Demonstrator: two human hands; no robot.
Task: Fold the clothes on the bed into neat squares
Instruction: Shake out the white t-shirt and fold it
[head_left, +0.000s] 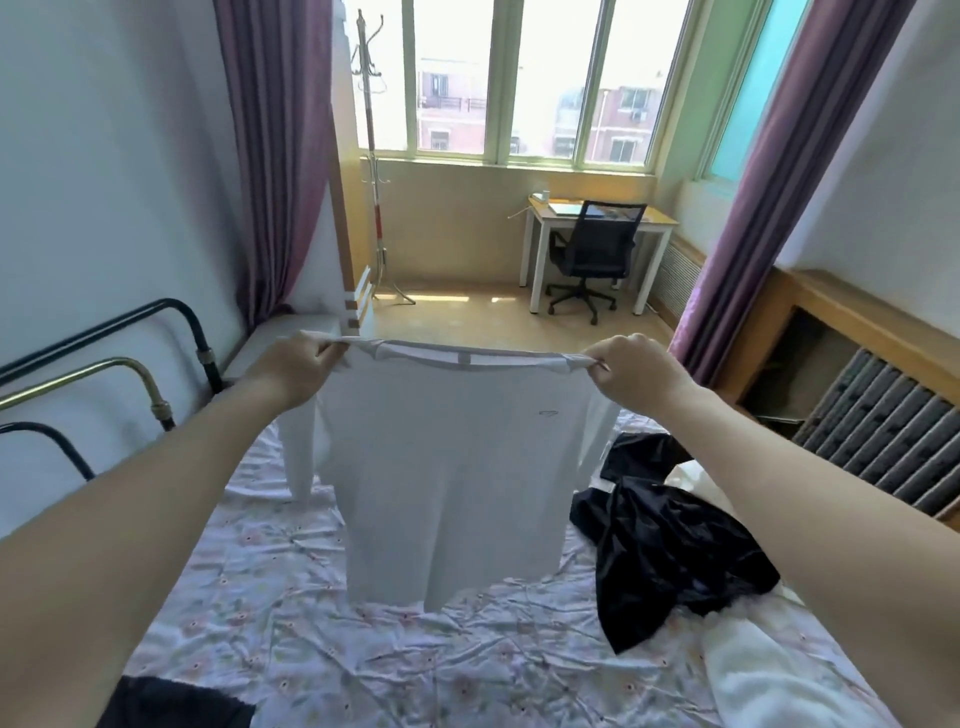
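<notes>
A white T-shirt hangs spread out in the air above the bed, its hem just over the floral sheet. My left hand pinches the shirt's left shoulder and my right hand pinches the right shoulder, both arms stretched forward at the same height. A crumpled black garment lies on the bed to the right of the shirt. Another white piece of cloth lies at the bed's near right, and a dark piece shows at the bottom left edge.
A metal bed frame runs along the left wall. A radiator and wooden shelf stand to the right. Beyond the bed are a coat stand, a desk with an office chair, purple curtains and windows.
</notes>
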